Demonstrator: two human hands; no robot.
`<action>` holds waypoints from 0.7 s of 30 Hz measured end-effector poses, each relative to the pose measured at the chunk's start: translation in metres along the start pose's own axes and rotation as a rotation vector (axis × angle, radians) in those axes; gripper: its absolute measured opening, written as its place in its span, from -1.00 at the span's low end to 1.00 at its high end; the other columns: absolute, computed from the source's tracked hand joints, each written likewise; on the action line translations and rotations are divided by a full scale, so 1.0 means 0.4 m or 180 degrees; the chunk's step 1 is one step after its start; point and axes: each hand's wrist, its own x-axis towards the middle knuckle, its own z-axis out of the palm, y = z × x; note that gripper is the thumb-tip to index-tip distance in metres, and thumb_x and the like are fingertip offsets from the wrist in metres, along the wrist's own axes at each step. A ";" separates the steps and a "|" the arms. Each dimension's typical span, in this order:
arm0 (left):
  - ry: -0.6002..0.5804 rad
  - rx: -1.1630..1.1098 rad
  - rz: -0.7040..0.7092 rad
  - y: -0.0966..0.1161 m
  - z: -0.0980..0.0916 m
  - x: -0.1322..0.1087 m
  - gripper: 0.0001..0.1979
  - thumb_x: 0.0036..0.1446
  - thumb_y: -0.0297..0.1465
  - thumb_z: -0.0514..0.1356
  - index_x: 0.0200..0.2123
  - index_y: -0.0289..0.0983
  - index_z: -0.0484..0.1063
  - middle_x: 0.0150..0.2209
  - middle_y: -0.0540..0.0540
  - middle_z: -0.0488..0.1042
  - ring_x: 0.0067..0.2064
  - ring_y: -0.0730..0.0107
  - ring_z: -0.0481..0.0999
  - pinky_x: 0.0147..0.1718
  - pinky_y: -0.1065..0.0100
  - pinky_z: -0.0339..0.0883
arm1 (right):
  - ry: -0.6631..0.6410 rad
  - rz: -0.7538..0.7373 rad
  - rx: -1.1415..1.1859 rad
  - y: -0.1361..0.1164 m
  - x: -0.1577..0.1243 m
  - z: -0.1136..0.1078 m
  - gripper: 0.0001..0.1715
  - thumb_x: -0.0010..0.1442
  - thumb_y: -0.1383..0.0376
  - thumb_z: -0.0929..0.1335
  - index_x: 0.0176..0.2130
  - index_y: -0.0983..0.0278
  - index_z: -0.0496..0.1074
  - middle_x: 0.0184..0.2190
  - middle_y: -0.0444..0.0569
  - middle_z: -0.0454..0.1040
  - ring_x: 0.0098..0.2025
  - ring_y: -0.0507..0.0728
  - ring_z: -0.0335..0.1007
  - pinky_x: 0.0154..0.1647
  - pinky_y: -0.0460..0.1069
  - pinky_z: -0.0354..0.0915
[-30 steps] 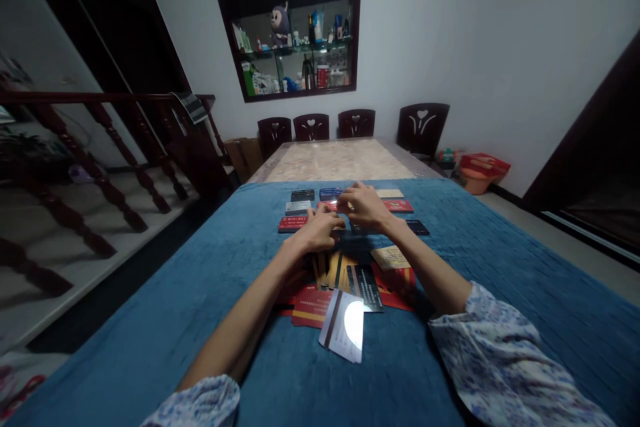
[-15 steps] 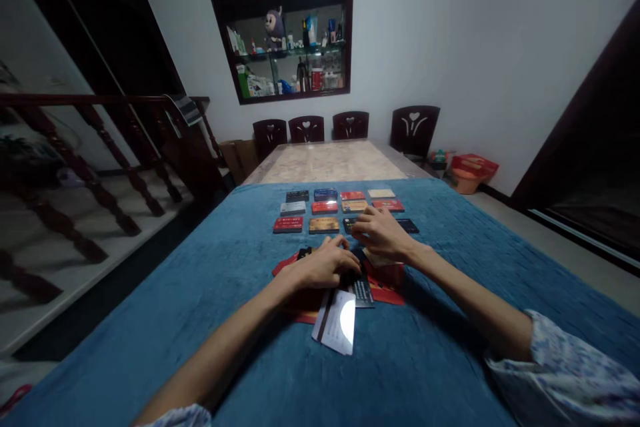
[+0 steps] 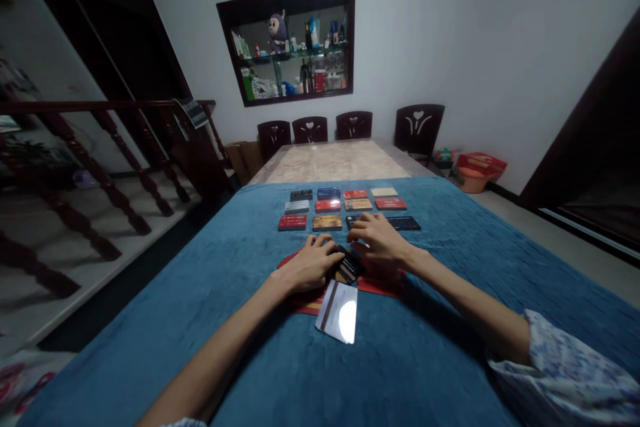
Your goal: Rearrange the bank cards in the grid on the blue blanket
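Note:
Loose cards lie in a pile on the blue cloth point(image 3: 225, 293), partly hidden by my hands. My left hand point(image 3: 313, 263) rests on the pile's left side, fingers spread over red cards point(image 3: 305, 303). Close by on the right, my right hand point(image 3: 380, 241) hovers low over the pile with fingers apart and bent; its thumb side is partly hidden. Between the hands lie dark cards point(image 3: 349, 268). A white card with a dark stripe point(image 3: 339, 313) lies nearest me and reflects the light. More red cards point(image 3: 380, 287) show beneath my right hand.
Beyond the hands, card stacks stand in rows, among them a red stack point(image 3: 293, 222), a gold stack point(image 3: 327, 222) and a dark stack point(image 3: 404, 223). The bare tabletop point(image 3: 340, 160) stretches behind the cloth, with chairs point(image 3: 419, 130) at its far side. A stair railing point(image 3: 100, 107) stands left.
The cards between my hands have shifted, and different dark ones now show there. My left hand has moved slightly left; my right hand stays near the same place. The view has shifted a little.

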 end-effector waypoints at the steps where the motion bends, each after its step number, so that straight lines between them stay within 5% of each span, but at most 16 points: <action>1: 0.0002 0.0023 -0.0057 -0.001 -0.002 -0.003 -0.49 0.10 -0.60 0.09 0.13 -0.25 0.40 0.11 -0.25 0.41 0.21 -0.06 0.19 0.08 -0.03 0.17 | -0.0049 -0.0018 0.0015 -0.003 0.000 0.000 -0.84 0.25 0.29 0.35 -0.20 0.20 0.56 -0.20 0.04 0.57 -0.05 0.22 0.28 -0.11 0.08 0.02; 10: 0.0097 -0.0040 -0.0434 -0.024 -0.007 -0.019 -0.69 0.22 -0.47 0.12 0.03 -0.25 0.44 0.00 -0.24 0.39 0.16 -0.03 0.22 0.07 -0.04 0.19 | -0.0756 -0.0030 -0.0030 -0.024 -0.002 0.010 -0.50 0.19 -0.02 0.38 0.01 0.19 0.53 -0.05 0.14 0.49 0.04 0.36 0.22 -0.04 0.19 0.14; 21: 0.0211 -0.0454 -0.0374 -0.041 -0.007 -0.028 -0.72 0.24 -0.45 0.13 0.00 -0.24 0.48 0.03 -0.19 0.49 0.22 0.03 0.22 0.15 -0.05 0.14 | -0.0884 0.0015 0.0185 -0.010 -0.002 0.024 -0.45 0.15 0.10 0.41 0.12 0.16 0.46 0.03 0.13 0.47 0.11 0.40 0.19 0.01 0.24 0.19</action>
